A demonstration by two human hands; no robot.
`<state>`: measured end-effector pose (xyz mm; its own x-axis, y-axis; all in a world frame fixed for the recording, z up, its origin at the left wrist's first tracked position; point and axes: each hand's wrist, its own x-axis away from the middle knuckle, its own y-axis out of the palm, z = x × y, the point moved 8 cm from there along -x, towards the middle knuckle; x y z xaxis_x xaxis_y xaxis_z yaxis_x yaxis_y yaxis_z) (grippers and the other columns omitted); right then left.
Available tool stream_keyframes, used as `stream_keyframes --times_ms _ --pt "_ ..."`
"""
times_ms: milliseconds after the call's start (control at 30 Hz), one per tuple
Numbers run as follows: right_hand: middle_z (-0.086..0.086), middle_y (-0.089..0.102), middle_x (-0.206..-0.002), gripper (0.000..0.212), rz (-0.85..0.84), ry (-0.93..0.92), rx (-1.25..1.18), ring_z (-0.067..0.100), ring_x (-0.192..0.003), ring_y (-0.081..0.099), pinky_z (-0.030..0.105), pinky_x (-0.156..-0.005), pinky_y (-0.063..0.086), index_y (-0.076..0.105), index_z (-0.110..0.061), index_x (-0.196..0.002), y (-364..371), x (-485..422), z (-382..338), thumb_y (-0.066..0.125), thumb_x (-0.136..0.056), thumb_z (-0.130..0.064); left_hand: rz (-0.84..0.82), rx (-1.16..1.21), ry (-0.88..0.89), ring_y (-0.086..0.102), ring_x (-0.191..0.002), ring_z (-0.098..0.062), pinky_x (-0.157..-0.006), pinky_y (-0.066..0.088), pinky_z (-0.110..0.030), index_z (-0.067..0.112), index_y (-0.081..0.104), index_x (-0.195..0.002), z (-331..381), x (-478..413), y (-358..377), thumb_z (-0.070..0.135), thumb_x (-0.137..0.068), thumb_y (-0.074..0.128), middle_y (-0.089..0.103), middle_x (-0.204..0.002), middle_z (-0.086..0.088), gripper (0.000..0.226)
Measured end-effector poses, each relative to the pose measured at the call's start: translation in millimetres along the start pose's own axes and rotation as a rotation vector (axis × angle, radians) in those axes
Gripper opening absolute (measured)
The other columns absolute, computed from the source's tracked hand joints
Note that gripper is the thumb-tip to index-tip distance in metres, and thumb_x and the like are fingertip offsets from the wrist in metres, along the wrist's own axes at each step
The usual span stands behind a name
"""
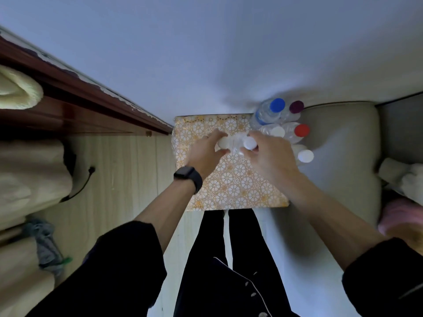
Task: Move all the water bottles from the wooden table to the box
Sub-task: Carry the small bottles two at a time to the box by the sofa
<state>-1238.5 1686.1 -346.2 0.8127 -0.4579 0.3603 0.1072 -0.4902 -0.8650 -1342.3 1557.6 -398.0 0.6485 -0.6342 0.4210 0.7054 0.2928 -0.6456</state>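
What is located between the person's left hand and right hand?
In the head view, a clear bottle with a white cap lies between the left hand and the right hand, above the patterned surface.

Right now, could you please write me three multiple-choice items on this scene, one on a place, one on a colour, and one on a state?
1. Where does the cluster of upright bottles stand?
A. at the far right corner of the patterned surface
B. on the floor by the person's feet
C. on the wooden shelf at left

2. What colour is the cap beside the blue cap at the far end?
A. green
B. dark purple
C. yellow

3. How is the white-capped bottle over the patterned surface held?
A. by nobody
B. by one hand
C. by both hands

Key: 1 A, the cluster of upright bottles sits there on the patterned surface; 2 B, the dark purple cap adjoins the blue cap; 3 C, the left hand and right hand both grip the white-capped bottle.
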Motion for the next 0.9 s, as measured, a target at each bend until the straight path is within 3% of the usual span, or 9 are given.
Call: stream_keyframes --times_ms 133,233,400,600,767,900 --pt "0.01 0.072 -0.093 0.038 0.021 0.022 0.087 0.031 -0.084 0.069 0.04 -0.071 0.056 0.058 -0.015 -0.127 -9 -51 2 0.059 -0.098 -0.041 0.111 0.03 -0.02 0.062 -0.091 -0.017 -0.073 0.041 -0.024 0.031 0.066 -0.121 7 -39 -15 0.031 -0.084 0.079 0.072 -0.113 0.0 0.039" --pt "0.016 0.07 -0.092 0.037 0.03 0.054 0.121 0.036 -0.087 0.067 0.035 -0.059 0.04 0.056 -0.011 -0.128 -10 -76 10 0.06 -0.099 -0.033 0.168 0.057 -0.03 0.062 -0.102 -0.02 -0.077 0.043 -0.026 0.033 0.068 -0.117 16 -62 -20 0.03 -0.081 0.08 0.066 -0.124 0.001 0.038" --pt "0.014 0.068 -0.096 0.041 0.028 0.085 0.112 0.035 -0.092 0.066 0.033 -0.061 0.039 0.052 -0.01 -0.133 -7 -94 18 0.064 -0.095 -0.018 0.204 0.091 -0.03 0.06 -0.106 -0.024 -0.081 0.044 -0.03 0.029 0.069 -0.113 18 -71 -21 0.03 -0.079 0.081 0.062 -0.127 -0.001 0.037" --pt "0.015 0.067 -0.1 0.041 -0.01 0.081 0.056 0.035 -0.095 0.065 0.033 -0.061 0.04 0.05 -0.007 -0.135 -7 -94 18 0.061 -0.097 -0.02 0.196 0.018 -0.008 0.062 -0.102 -0.03 -0.082 0.051 -0.04 0.029 0.062 -0.117 21 -68 -19 0.034 -0.083 0.077 0.059 -0.129 -0.002 0.037" --pt "0.008 0.067 -0.091 0.048 -0.038 0.049 0.018 0.029 -0.083 0.066 0.032 -0.056 0.043 0.047 -0.008 -0.138 -13 -88 14 0.06 -0.099 -0.032 0.183 -0.064 -0.017 0.063 -0.096 -0.033 -0.068 0.051 -0.039 0.027 0.055 -0.12 22 -64 -13 0.036 -0.088 0.072 0.056 -0.129 -0.004 0.038" --pt "0.005 0.071 -0.102 0.052 -0.047 0.01 0.036 0.021 -0.077 0.06 0.027 -0.053 0.037 0.043 -0.018 -0.144 -38 -63 8 0.06 -0.098 -0.035 0.01 -0.125 -0.023 0.062 -0.106 -0.029 -0.076 0.055 -0.04 0.028 0.044 -0.134 36 -52 -21 0.04 -0.085 0.075 0.051 -0.136 -0.006 0.059"
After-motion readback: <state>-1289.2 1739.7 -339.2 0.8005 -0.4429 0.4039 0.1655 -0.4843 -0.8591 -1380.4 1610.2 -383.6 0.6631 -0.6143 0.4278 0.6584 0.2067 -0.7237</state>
